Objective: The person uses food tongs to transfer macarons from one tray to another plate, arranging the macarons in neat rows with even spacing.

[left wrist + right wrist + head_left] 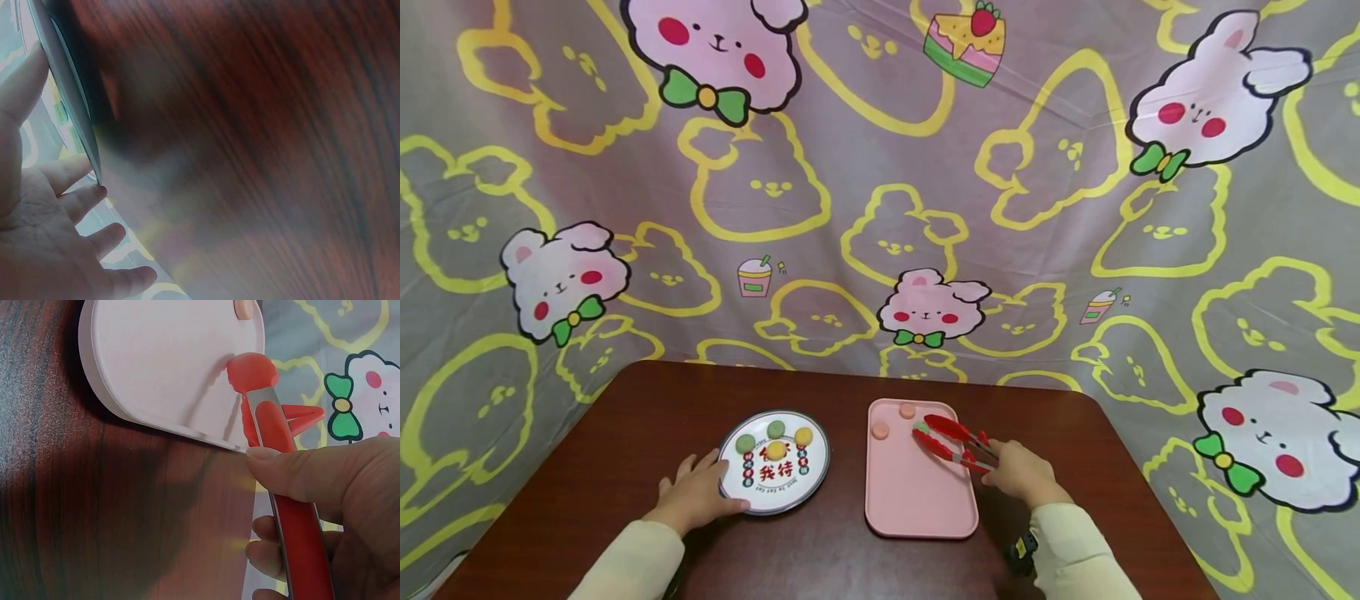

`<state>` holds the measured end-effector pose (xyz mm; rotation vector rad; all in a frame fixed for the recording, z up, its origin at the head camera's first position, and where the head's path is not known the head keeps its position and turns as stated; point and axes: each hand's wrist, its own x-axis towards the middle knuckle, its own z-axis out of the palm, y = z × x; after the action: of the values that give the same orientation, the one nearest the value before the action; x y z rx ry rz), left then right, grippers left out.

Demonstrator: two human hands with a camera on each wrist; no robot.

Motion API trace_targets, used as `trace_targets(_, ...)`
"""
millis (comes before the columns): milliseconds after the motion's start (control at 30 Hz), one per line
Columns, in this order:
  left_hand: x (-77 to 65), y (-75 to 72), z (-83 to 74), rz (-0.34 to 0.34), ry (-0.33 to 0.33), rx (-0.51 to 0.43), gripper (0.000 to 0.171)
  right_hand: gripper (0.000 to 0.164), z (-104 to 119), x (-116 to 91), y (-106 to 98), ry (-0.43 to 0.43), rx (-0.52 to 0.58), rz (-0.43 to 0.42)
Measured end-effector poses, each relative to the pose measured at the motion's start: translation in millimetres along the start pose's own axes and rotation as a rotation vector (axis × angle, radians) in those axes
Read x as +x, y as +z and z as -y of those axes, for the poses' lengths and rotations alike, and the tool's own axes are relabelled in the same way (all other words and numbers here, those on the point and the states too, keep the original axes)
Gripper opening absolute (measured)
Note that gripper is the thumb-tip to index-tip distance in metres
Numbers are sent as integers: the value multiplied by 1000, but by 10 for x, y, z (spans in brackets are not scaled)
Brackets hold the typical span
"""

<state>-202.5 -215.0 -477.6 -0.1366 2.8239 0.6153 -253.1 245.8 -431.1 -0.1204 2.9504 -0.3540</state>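
My left hand (pixel 692 492) rests against the near-left rim of a white round plate (pixel 808 479), thumb and index finger touching it and the other fingers spread. On the plate lie green macarons (pixel 746 443) and yellow macarons (pixel 803 436). My right hand (pixel 1021 473) grips red tongs (pixel 951 454) with metal edges, thumb on one arm and fingers around the other. The tong heads are over a pink tray (pixel 921 500); a small light green piece (pixel 921 427), like a macaron, shows at their tips. In the right wrist view it is hidden behind the tong head (pixel 252 372).
Two pale orange macarons (pixel 880 430) sit at the tray's far end. Plate and tray stand side by side on a dark brown wooden table (pixel 700 400). A patterned cloth (pixel 850 167) with cartoon bunnies hangs behind and at the sides.
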Motion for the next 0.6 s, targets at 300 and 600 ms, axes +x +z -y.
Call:
trace_targets(300, 1, 2, 11, 7, -6, -2, 98, 52, -4, 28, 11, 1, 11, 14)
trace_targets(600, 12, 3, 11, 6, -1, -4, 98, 56, -25, 22, 32, 16, 25, 28)
